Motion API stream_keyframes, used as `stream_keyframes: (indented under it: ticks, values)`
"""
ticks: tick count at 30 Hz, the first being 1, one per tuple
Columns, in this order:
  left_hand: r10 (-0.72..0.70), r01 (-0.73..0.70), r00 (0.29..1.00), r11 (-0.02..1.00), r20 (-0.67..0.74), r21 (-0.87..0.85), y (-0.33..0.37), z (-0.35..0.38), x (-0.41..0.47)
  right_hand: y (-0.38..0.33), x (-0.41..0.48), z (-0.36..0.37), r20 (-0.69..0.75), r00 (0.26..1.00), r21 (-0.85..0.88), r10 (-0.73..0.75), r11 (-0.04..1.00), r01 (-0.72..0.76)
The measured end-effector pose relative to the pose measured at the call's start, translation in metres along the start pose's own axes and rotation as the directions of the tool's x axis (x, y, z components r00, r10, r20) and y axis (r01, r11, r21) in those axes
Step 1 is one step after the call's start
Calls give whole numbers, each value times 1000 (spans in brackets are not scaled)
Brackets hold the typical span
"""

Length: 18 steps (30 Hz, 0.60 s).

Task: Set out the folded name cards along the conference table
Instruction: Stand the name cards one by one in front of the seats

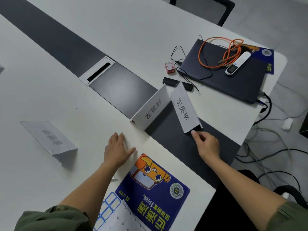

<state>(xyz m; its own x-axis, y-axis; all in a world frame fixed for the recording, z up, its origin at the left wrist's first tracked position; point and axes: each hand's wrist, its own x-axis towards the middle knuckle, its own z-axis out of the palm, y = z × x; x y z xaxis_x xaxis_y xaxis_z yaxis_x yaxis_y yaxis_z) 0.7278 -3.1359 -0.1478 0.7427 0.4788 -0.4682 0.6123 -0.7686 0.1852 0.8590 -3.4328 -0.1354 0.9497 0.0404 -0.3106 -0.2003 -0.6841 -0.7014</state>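
My right hand (206, 144) pinches the near end of one name card (184, 109); a second card (150, 109) stands just left, a third card (50, 139) beyond my flat left hand (116, 150); seemingly partway done

Holds 2 bare forearms stretched forward. Lays left hand (117, 150) flat, palm down, fingers spread, thumb out. Pinches near end of name card (184, 109) with right hand (207, 145), thumb forward, other fingers curled under.
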Motion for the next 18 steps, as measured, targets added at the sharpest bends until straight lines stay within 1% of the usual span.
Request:
stream_keyframes:
  ticks: [2, 3, 5, 8, 10, 12, 16, 18]
  values:
    - [30, -35, 998, 995, 58, 95, -1, 6, -2, -18, 2, 12, 74, 995, 165, 69, 983, -81]
    - [32, -40, 997, 994, 76, 103, 0, 5, -2, -25, 5, 21, 74, 991, 244, 114, 961, -129]
    - [30, -41, 993, 994, 110, 103, 2, 3, 0, -33, 11, 35, 14, 977, 367, 211, 908, -202]
    - [25, -44, 988, 991, 150, 128, 1, -1, 3, -37, 20, 39, -103, 951, 416, 293, 881, -226]
    - [24, -45, 988, 990, 156, 135, -2, -4, 6, -43, 21, 28, -145, 946, 446, 289, 873, -199]
    - [23, -38, 991, 993, 130, 115, -3, -8, 12, -50, 21, 14, -183, 946, 456, 268, 875, -159]
    - [22, -21, 1000, 999, -20, 46, -5, -16, 29, -79, 39, -18, -262, 950, 451, 171, 892, -36]
    - [1, -1, 998, 1000, -70, 3, -6, -16, 38, -106, 63, -29, -280, 953, 433, 116, 901, 17]
